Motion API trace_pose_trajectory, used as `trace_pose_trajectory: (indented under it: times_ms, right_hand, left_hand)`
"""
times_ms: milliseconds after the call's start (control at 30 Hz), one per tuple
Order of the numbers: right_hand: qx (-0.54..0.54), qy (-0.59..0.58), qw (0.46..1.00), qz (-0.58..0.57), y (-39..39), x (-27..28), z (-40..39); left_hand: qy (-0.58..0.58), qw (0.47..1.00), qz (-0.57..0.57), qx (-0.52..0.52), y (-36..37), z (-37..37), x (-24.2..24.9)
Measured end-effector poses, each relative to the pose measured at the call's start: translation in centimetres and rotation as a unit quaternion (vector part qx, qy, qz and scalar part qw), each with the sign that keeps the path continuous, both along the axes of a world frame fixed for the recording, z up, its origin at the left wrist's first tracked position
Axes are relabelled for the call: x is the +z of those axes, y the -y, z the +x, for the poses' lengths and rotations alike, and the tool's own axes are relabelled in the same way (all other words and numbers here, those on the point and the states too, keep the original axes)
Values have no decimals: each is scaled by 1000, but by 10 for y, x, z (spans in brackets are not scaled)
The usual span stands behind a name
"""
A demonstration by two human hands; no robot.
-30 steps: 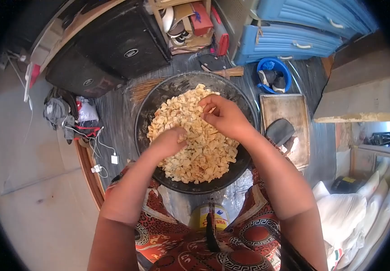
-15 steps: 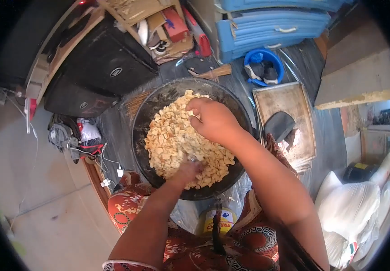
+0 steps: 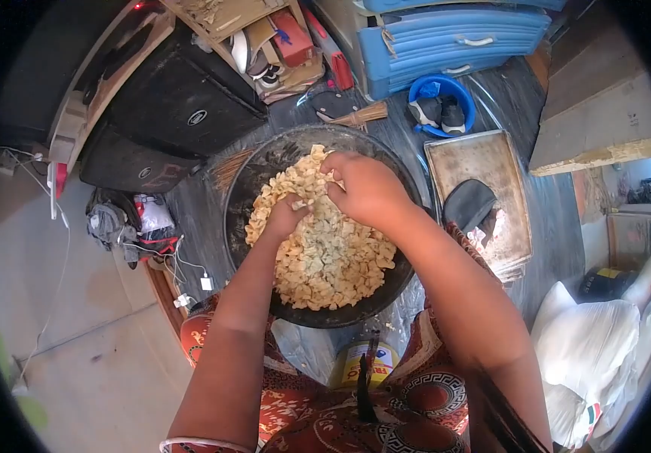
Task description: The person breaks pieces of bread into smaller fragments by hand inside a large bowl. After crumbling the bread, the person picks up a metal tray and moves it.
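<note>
A wide black pan (image 3: 236, 249) holds a heap of small pale-yellow chunks (image 3: 333, 253), like bits of fried dough. My left hand (image 3: 286, 217) is closed over the left side of the heap, with a few chunks showing between its thumb and fingers. Above the upper right of the heap, my right hand (image 3: 367, 189) has its fingers curled toward the thumb. Whatever lies inside that curl is hidden from view. A yellow tin (image 3: 378, 355) stands below the pan, between my knees.
Right of the pan are stacked metal trays (image 3: 514, 174) with a dark cloth-like item (image 3: 469, 202) on top. A blue basin (image 3: 467, 97) holds shoes. Black speakers (image 3: 182, 106) stand at left, a short broom (image 3: 231, 167) beside the pan. White sacks (image 3: 589, 340) sit at right.
My left hand has moved up and left from the lower part of the heap and now has chunks in its fingers. The right hand stays near the same spot.
</note>
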State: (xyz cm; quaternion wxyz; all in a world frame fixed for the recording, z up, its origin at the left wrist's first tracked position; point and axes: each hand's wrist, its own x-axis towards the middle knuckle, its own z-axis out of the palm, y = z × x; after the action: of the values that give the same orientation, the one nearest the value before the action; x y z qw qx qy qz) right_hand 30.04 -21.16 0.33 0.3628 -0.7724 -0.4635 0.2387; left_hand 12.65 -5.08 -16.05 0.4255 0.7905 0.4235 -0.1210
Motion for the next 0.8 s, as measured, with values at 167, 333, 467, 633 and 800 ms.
trace_pose_trajectory:
  times_ms: [167,333,467,633,800]
  right_hand:
    - [11,1,1000,-25,3,4,-2]
    - [103,27,984,-142,4,-7,-9]
    - [85,-16,989,-117,2,-14,-23]
    - [85,-133,987,-15,-7,-21,-24]
    - [36,-132,991,-2,-12,-17,-17]
  left_hand:
    - [150,920,-281,230,9,-4,41]
    - [295,804,-416,306,38,-3,99]
    - [344,805,-403,269,45,-2,110]
    - [408,807,-356,236,51,6,129]
    - [405,796,-373,250,53,6,150]
